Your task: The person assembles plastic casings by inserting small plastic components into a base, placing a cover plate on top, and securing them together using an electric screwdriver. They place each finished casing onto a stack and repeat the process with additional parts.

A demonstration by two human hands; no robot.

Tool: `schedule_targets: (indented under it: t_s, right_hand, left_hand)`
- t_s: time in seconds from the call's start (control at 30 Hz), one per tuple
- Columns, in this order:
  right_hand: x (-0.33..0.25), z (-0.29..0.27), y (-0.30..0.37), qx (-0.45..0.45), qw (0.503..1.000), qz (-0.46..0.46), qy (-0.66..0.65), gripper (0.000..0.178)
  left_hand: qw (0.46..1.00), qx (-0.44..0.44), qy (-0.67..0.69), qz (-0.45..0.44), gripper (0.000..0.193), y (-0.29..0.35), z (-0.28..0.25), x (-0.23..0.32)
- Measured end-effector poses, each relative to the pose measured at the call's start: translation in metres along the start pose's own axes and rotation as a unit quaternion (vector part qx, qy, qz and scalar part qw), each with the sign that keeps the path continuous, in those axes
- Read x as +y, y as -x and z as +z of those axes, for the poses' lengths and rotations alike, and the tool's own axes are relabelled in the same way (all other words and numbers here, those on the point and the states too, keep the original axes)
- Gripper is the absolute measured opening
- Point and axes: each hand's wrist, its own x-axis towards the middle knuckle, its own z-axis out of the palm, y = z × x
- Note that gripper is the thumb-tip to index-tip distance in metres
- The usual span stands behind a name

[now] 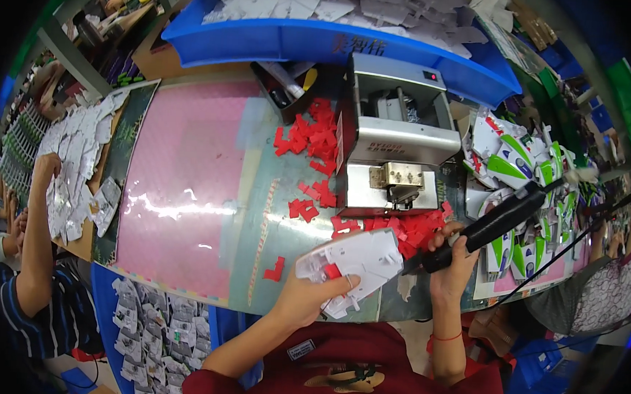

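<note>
Your left hand [317,296] grips the white shell [369,262] by the table [241,286]'s near edge, your right hand [454,262] the black power screwdriver [491,226]. Red pieces [312,135] crowd the machine [402,144]; leftward, the pink mat [180,167] offers open room; the blue bin [281,47] bounds the far side.

A: so what's the room like?

B: pretty packed tbh. big worktable [257,201] across the middle, pink sheet [189,131] over its left part, and some bright white glare [174,206] bouncing off that.

A: anything further back?

B: pale metal post [71,58] upper left, looks slanted, with a brown tabletop [128,18] behind it.

A: floor?

B: pale floor [416,342], just a patch below the table's near edge lol
</note>
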Motion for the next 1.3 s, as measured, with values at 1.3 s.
schedule_targets:
  t_s: [1.3]
  right_hand:
    - [-0.199,-0.221,-0.031,0.314,0.904,-0.25,0.15,0.02]
  left_hand:
    - [0.955,-0.234,-0.178,-0.022,0.067,0.009,0.071,-0.036]
